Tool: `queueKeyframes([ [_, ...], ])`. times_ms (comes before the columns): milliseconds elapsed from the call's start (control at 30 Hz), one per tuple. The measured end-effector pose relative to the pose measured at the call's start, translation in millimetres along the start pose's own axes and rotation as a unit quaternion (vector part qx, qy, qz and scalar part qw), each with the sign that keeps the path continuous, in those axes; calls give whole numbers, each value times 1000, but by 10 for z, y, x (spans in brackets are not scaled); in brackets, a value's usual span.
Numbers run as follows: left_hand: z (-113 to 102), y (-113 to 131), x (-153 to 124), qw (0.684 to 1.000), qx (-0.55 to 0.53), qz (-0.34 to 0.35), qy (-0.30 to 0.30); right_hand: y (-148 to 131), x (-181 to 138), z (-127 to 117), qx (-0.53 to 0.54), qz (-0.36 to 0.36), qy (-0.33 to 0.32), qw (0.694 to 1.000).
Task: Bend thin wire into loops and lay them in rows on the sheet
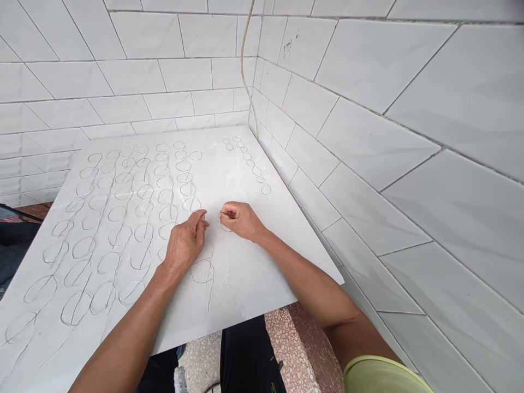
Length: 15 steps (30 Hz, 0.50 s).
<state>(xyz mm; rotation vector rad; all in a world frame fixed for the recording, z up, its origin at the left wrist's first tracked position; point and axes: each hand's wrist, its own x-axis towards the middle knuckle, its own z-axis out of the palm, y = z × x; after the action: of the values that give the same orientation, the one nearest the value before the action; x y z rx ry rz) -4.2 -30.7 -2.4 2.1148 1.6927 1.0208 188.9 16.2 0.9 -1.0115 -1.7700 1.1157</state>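
Head view, and here we go: my left hand (184, 244) and my right hand (240, 221) are apart, a narrow gap between them, both low over a white stone slab (249, 278). My right fingertips (223, 213) pinch a thin wire (215, 209) that pokes out toward my left hand. My left fingers (199, 220) curl up right beside it, and whether they're gripping anything I can't tell. Just by my left palm lies a wire loop (202, 271) with a long tail running toward me. Off to my left, rows of leaf-shaped wire loops (123, 218) cover the slab, and a line of smaller loops (248, 161) runs down its far right side. White wall tiles (368, 109) meet in the corner, a pale cable (245, 65) hangs there, and my lime-green sleeve (379, 376) shows at lower right.
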Motion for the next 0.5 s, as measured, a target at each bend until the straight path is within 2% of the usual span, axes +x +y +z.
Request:
queueKeyframes([
  [133,-27,67,13,998,-36,-58,2,-26,5,-14,15,13,8,1000],
  [300,-49,79,29,992,-72,-104,14,20,52,-83,97,83,-55,990],
  [400,-46,66,28,993,-66,-99,9,64,67,-99,123,79,-90,985],
  [500,-42,31,32,997,-32,-66,9,64,58,-93,123,76,-81,986],
])
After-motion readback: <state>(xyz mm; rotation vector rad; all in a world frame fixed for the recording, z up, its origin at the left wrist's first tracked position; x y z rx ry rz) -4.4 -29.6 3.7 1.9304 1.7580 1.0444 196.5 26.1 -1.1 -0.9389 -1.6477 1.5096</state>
